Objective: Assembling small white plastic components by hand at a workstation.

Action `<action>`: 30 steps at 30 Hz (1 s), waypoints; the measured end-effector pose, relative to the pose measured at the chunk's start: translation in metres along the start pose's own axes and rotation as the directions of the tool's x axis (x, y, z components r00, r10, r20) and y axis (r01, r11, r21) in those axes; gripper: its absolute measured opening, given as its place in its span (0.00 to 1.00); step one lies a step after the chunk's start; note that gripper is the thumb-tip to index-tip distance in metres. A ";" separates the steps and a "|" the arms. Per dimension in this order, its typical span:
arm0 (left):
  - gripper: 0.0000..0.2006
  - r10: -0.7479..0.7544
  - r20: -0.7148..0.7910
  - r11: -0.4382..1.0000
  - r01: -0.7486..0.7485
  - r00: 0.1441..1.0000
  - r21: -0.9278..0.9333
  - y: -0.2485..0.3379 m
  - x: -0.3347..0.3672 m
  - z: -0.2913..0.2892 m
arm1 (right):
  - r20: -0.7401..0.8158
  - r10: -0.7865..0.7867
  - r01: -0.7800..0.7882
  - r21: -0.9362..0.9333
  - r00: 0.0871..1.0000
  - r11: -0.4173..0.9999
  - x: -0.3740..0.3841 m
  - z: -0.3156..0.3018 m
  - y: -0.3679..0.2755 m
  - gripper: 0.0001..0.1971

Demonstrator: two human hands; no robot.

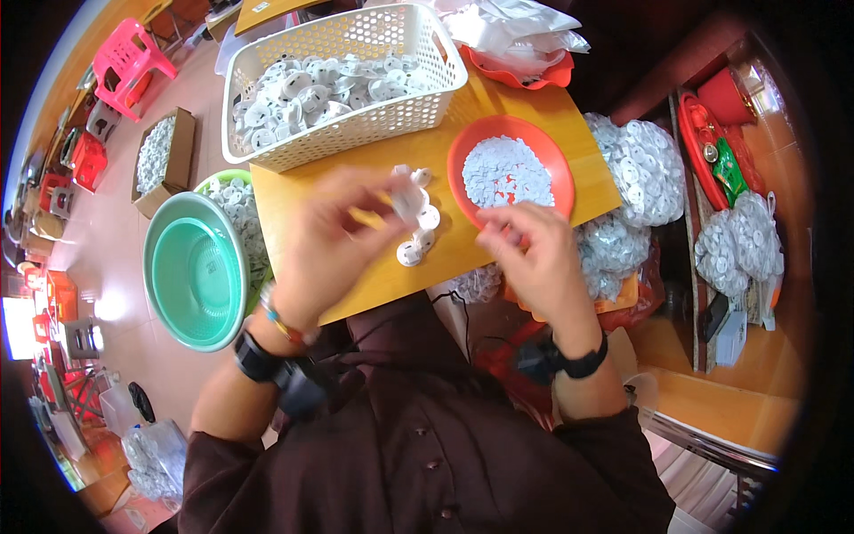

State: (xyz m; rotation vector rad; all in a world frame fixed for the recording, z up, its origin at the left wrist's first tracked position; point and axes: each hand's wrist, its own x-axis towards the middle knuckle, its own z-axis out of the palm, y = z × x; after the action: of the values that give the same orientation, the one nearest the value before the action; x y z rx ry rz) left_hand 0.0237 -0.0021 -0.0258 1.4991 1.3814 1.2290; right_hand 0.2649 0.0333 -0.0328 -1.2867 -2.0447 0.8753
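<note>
My left hand [329,240], slightly blurred, pinches a white round plastic piece [409,201] between thumb and fingers above the yellow table [356,283]. Below and beside it lies a short row of similar white round pieces [410,253], some with dark marks. My right hand [541,256] is at the near rim of a red-orange plate [564,173]. Its thumb and fingertips are pressed together; whatever they hold is too small or hidden to make out. Many small, flat, pale pieces [503,169] are spread over the plate.
A white perforated basket [351,132] heaped with white round pieces stands at the table's far left. Green basins [197,271] and a cardboard box [182,147] sit left of the table. Filled clear bags [645,169] crowd its right side. Silvery plastic bags [511,36] lie at the back.
</note>
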 end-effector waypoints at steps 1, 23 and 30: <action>0.18 0.114 -0.054 0.982 -0.105 0.992 0.154 0.002 0.018 -0.013 | -0.062 0.003 -0.009 -0.093 0.998 0.996 0.003 -0.004 0.016 0.09; 0.16 0.113 0.178 0.698 -0.206 0.978 0.686 -0.069 0.029 0.034 | -0.223 0.150 -0.159 -0.024 0.963 0.987 0.025 0.013 0.089 0.04; 0.08 0.090 0.129 0.764 -0.151 0.988 0.627 -0.073 0.022 0.021 | -0.244 0.095 -0.117 -0.077 0.965 0.990 0.025 0.013 0.086 0.08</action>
State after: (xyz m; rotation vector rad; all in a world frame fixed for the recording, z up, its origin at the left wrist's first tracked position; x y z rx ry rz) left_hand 0.0236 0.0314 -0.0971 2.1043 1.7653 0.7641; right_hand 0.2931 0.0810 -0.1048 -1.4858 -1.8582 0.6427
